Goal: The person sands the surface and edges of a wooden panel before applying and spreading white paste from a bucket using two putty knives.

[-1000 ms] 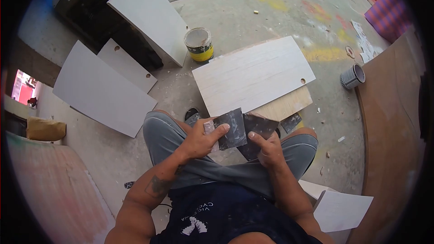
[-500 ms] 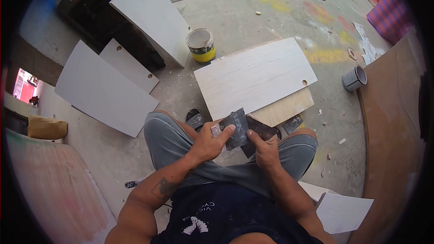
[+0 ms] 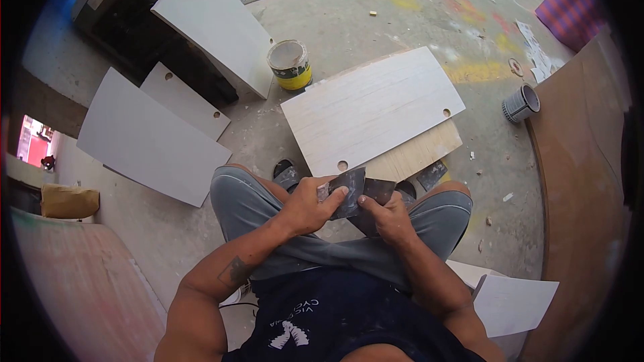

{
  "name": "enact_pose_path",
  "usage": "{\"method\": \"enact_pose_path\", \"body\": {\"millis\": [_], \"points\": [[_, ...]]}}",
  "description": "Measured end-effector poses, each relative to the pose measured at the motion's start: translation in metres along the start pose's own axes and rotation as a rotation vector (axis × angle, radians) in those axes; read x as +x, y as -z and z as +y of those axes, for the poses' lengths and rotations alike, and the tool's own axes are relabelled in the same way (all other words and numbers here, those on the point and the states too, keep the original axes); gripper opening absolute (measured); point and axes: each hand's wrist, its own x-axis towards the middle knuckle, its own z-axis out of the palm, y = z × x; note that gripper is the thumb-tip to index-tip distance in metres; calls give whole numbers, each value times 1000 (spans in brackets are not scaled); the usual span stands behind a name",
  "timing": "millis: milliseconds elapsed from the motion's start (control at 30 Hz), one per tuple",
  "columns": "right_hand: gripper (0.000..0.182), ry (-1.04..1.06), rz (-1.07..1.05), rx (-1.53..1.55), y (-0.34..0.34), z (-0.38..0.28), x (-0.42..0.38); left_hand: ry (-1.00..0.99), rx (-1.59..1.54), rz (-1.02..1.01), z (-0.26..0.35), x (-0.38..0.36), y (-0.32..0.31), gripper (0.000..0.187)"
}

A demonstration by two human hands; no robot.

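My left hand (image 3: 306, 205) grips a dark grey sheet (image 3: 347, 194) smeared with white, which looks like sandpaper. Its thumb presses flat on the sheet's face, and something whitish shows by the fingers. Pinched in my right hand (image 3: 392, 218) is a second dark sheet (image 3: 380, 191), also like sandpaper, its lower part hanging between the hands. The two sheets meet or overlap above my crossed legs. Just beyond them lies a pale wooden panel (image 3: 372, 107) with round holes, on top of a barer wood board (image 3: 419, 154).
A yellow-and-black can (image 3: 293, 79) stands behind the panel, and a grey can (image 3: 520, 104) to the right. White panels (image 3: 154, 137) lean at the left. Another dark sheet (image 3: 431, 175) lies by my right foot. A brown board (image 3: 577, 194) borders the right side.
Both hands have turned the sheets slightly; the left sheet's top edge has dropped and the right sheet sits more level. My view has shifted a little, revealing another hole in the panel.
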Motion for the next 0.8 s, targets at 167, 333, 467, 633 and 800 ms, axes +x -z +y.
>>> {"method": "enact_pose_path", "body": {"millis": [167, 333, 467, 633, 800], "points": [[26, -129, -18, 122, 3, -2, -4, 103, -132, -105, -10, 5, 16, 34], [34, -49, 224, 217, 26, 9, -8, 164, -324, -36, -19, -4, 10, 34], [43, 190, 452, 239, 35, 3, -13, 127, -408, -54, -45, 4, -1, 34], [36, 352, 579, 444, 48, -18, -24, 112, -334, -21, -29, 14, -9, 28], [80, 170, -135, 1110, 78, 10, -47, 140, -420, -131, -35, 29, -38, 32]]}}
